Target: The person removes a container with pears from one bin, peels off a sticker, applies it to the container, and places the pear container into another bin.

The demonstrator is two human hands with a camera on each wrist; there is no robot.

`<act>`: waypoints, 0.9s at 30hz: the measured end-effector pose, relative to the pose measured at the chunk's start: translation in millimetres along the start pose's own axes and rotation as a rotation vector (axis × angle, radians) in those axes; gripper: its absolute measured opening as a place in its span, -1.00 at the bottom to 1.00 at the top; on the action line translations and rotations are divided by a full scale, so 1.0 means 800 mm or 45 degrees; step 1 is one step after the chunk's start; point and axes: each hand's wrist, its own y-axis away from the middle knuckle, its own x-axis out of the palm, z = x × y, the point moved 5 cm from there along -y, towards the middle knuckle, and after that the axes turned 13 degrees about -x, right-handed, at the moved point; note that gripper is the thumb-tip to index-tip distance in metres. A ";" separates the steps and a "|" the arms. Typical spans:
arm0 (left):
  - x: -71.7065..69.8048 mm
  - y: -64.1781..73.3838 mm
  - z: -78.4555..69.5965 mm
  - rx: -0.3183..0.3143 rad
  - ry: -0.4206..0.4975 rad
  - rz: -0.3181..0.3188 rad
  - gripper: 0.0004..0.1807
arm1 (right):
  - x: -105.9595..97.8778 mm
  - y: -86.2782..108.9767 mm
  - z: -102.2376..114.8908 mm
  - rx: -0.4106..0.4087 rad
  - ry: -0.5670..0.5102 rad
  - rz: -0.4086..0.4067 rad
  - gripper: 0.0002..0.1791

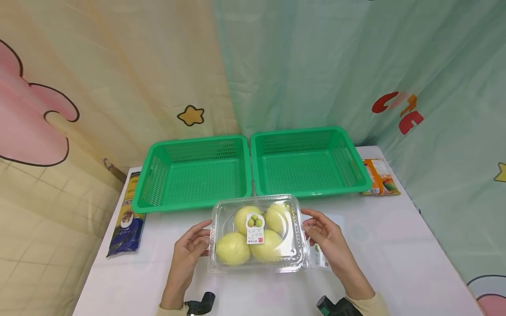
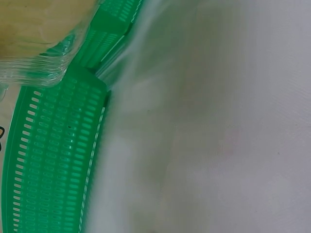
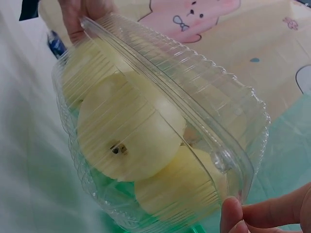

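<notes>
Between both hands is a clear plastic clamshell box point(image 1: 258, 261) holding several round, pale yellow fruits point(image 1: 233, 249). A white label point(image 1: 254, 235) with green fruit printed on it is stuck to the lid. My left hand point(image 1: 189, 245) grips the box's left side, and my right hand point(image 1: 330, 241) pinches its right edge. In the right wrist view, the right thumb and fingers point(image 3: 272, 213) pinch the rim at a lower corner, and a dark calyx shows on one fruit point(image 3: 131, 126). The left wrist view catches just a corner of the box point(image 2: 43, 68).
Two green baskets, a left one point(image 1: 203, 175) and a right one point(image 1: 300, 169), stand side by side behind the box. A blue and gold packet point(image 1: 126, 219) lies at the left, an orange packet point(image 1: 381, 177) at the right. A printed clear package point(image 1: 321, 259) lies beneath the right hand.
</notes>
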 end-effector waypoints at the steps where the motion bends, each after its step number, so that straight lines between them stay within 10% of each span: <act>1: 0.001 0.000 0.000 -0.002 -0.002 0.004 -0.50 | 0.000 0.001 0.000 0.009 0.006 -0.010 -0.53; 27: 0.002 0.004 0.003 -0.056 -0.046 -0.070 -0.46 | 0.000 0.001 -0.005 0.020 -0.014 -0.045 -0.54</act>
